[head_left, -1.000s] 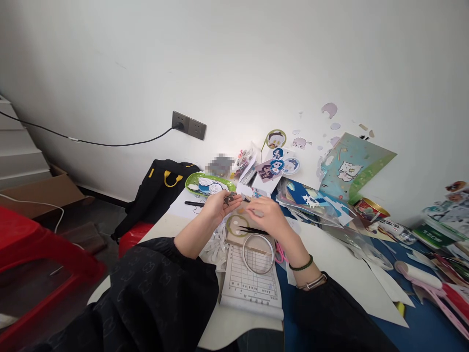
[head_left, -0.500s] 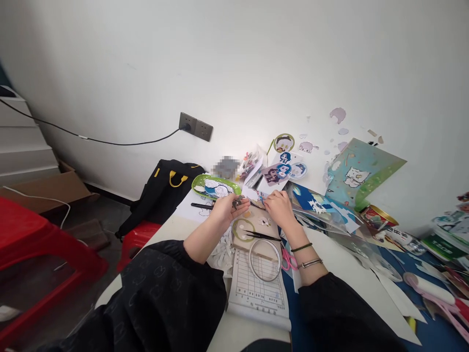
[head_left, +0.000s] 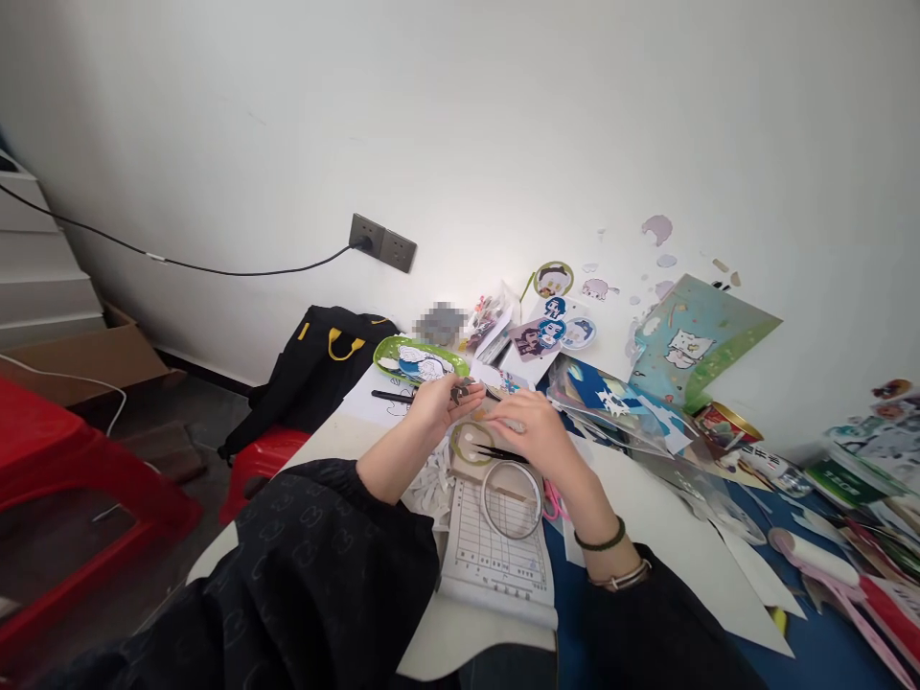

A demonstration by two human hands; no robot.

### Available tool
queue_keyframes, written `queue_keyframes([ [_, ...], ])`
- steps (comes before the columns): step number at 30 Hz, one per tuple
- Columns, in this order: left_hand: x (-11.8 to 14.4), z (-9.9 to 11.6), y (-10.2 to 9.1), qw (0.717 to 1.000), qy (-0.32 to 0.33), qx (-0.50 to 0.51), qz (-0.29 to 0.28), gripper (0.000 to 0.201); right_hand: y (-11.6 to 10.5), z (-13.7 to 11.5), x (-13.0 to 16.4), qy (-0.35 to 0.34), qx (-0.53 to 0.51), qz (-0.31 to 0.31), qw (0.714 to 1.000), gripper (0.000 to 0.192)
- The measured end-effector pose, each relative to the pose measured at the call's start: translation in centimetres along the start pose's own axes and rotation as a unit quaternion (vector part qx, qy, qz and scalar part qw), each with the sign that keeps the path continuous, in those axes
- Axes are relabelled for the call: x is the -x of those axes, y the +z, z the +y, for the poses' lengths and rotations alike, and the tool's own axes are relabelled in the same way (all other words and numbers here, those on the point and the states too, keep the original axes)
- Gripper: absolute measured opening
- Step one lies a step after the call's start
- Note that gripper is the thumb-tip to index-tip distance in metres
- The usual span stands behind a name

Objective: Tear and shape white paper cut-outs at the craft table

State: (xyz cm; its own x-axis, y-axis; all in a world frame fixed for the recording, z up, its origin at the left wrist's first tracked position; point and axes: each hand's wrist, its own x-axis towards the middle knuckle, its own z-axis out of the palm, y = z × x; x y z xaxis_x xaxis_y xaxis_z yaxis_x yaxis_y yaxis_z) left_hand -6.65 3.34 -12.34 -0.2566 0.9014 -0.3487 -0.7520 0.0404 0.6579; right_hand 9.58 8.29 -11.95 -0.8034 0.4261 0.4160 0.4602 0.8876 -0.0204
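My left hand [head_left: 437, 404] is turned palm up over the desk, fingers stretched but with small dark cut-out pieces [head_left: 461, 393] held on it near the thumb. To its right, my right hand [head_left: 530, 422] has thumb and forefinger pinched together. Whatever lies between those fingertips is too small to make out. Just below the hands are a green-rimmed ring [head_left: 471, 445], black tweezers [head_left: 501, 452] and a white tape roll [head_left: 511, 500] on a printed form pad [head_left: 493, 551]. Pink-handled scissors [head_left: 553, 500] lie partly hidden beside the pad.
A green tray [head_left: 392, 350] of cut-outs and a black pen [head_left: 392, 396] are at the left. Stickers and a propped teal card [head_left: 701, 335] stand by the wall. Paper sheets [head_left: 676, 546] and a pink-and-white roller [head_left: 819, 559] cover the right. A black backpack [head_left: 316, 359] sits on a red stool.
My right hand has come away from the cut-outs behind and moved down and nearer me, its fingers now pinched. My left hand stays palm up with the dark pieces. The view has shifted slightly.
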Motion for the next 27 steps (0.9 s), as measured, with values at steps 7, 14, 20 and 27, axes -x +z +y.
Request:
queue_keyframes([
  [7,0.5,0.2,0.0,1.0,0.008,-0.008,0.009,0.013,0.8,-1.6,-0.4,-0.081,0.014,-0.085,0.993,0.012],
  [14,0.3,0.1,0.1,1.0,0.008,-0.01,0.01,0.013,0.9,-2.0,-0.6,-0.09,0.043,-0.104,0.99,0.016],
  [20,0.1,0.0,-0.1,1.0,0.009,-0.016,0.008,0.011,1.6,-1.8,-0.3,-0.04,-0.026,-0.065,0.997,0.018],
  [27,-0.1,-0.4,-0.2,0.999,0.002,-0.036,-0.001,0.012,1.8,-0.7,0.2,0.236,-0.318,0.038,0.917,0.016],
])
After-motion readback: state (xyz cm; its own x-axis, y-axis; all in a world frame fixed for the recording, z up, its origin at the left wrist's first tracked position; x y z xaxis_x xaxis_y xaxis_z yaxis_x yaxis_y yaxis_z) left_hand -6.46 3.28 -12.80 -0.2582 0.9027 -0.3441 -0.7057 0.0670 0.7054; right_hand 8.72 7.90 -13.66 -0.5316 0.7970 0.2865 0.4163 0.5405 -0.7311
